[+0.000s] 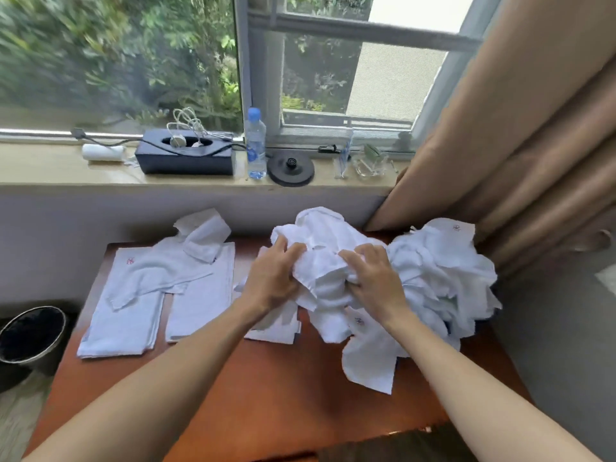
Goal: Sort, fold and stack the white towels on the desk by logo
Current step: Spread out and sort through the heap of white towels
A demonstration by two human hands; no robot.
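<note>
A crumpled white towel (325, 258) is bunched above the wooden desk (233, 395), and both hands hold it. My left hand (275, 275) grips its left side; my right hand (373, 278) grips its right side, fingers curled into the cloth. A heap of unsorted white towels (440, 278) lies at the desk's right edge, one showing a small logo. On the left lie two folded stacks (123, 315) (203, 295), the left one with a red logo, and loose towels draped across their far ends. A smaller folded towel (276, 328) sits partly under my left forearm.
On the window sill stand a dark tissue box (185, 160) with cables, a water bottle (256, 145), a black kettle base (290, 168) and a rolled towel (103, 152). A bin (31, 335) sits on the floor at left. A beige curtain (520, 145) hangs at right.
</note>
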